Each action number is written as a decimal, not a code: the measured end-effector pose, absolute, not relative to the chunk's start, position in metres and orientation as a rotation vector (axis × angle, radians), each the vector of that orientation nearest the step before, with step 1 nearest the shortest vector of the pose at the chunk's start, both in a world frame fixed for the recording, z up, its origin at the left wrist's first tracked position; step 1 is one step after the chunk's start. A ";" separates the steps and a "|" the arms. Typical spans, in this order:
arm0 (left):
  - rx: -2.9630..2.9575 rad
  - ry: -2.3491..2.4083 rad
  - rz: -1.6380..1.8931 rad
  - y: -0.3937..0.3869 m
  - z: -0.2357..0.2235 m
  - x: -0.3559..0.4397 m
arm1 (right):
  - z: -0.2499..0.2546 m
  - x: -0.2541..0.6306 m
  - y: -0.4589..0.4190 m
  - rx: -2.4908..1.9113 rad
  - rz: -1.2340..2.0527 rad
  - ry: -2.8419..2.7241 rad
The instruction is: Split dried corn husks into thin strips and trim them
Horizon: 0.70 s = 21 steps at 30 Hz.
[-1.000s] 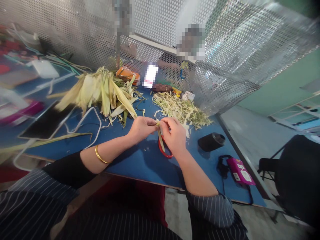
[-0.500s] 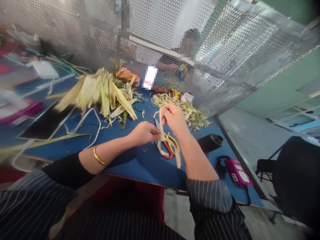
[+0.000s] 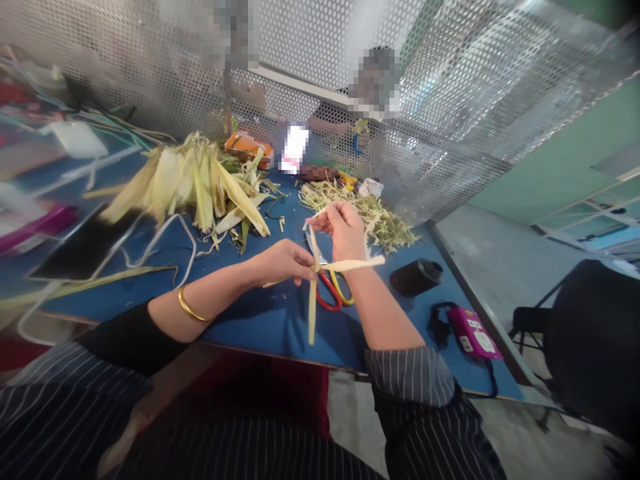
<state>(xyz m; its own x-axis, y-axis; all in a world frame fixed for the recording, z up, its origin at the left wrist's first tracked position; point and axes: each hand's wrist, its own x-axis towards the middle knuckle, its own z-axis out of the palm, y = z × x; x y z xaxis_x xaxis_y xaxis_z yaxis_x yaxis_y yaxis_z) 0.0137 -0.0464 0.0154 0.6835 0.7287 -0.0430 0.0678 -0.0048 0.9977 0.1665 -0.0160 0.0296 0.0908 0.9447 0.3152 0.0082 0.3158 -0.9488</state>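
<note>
Pale corn husk strips (image 3: pixel 313 310) cross at a small centre between my hands, with ends pointing down and to the right. My left hand (image 3: pixel 285 263) pinches them at the crossing. Up and to the right, my right hand (image 3: pixel 344 230) is closed on the upper end of one strip, folded near the fingertips. One strip end passes in front of my right wrist. Scissors (image 3: pixel 330 293) with red and yellow handles lie on the blue table (image 3: pixel 260 333) beneath the strips, partly covered by them.
A heap of corn husks (image 3: pixel 190 180) lies at the back left, shredded husk (image 3: pixel 390 223) behind my right hand. To the right are a black thread cone (image 3: pixel 416 277) and a purple packet (image 3: pixel 474 333). A dark tablet (image 3: pixel 85 243) lies left. Behind the mesh partition (image 3: pixel 320 40) is a person.
My right hand has drawn its strip end over to the left. The crossed strips have turned, so one end now points right and another hangs straight down.
</note>
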 end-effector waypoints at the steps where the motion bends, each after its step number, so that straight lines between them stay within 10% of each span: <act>1: 1.453 0.721 0.617 -0.047 0.017 0.013 | 0.028 0.169 -0.015 -1.025 0.929 -1.248; 21: 1.246 0.913 0.777 -0.044 0.010 0.014 | 0.032 0.184 -0.063 -1.119 0.917 -1.673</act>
